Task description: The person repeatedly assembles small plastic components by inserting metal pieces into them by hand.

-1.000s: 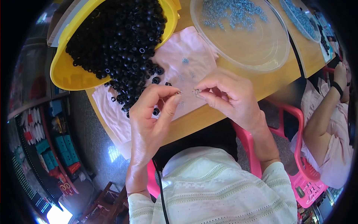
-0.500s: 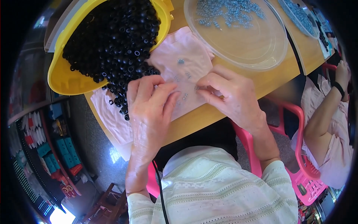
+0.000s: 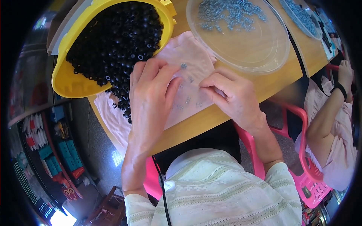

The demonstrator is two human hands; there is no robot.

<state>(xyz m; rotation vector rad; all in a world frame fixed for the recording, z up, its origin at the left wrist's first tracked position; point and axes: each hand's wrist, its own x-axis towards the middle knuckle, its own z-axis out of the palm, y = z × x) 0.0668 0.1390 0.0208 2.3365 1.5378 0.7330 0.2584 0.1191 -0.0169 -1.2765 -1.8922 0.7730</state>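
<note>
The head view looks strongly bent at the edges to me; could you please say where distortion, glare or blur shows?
Head view: fisheye bends the wooden table edge and leaves black corners; glare on the floor at lower left; the round clear plastic lid shows soft reflections; both the left hand and right hand look sharp.

– What lies under the hands?
– A pink cloth point(image 3: 188, 71), spread flat on the wooden table and hanging over its near edge. Small grey metal springs point(image 3: 187, 100) are scattered loose on it.
– And the black bits?
– Small black rings point(image 3: 117, 37) heaped in a tilted yellow tub point(image 3: 66, 81), some spilling onto the cloth.
</note>
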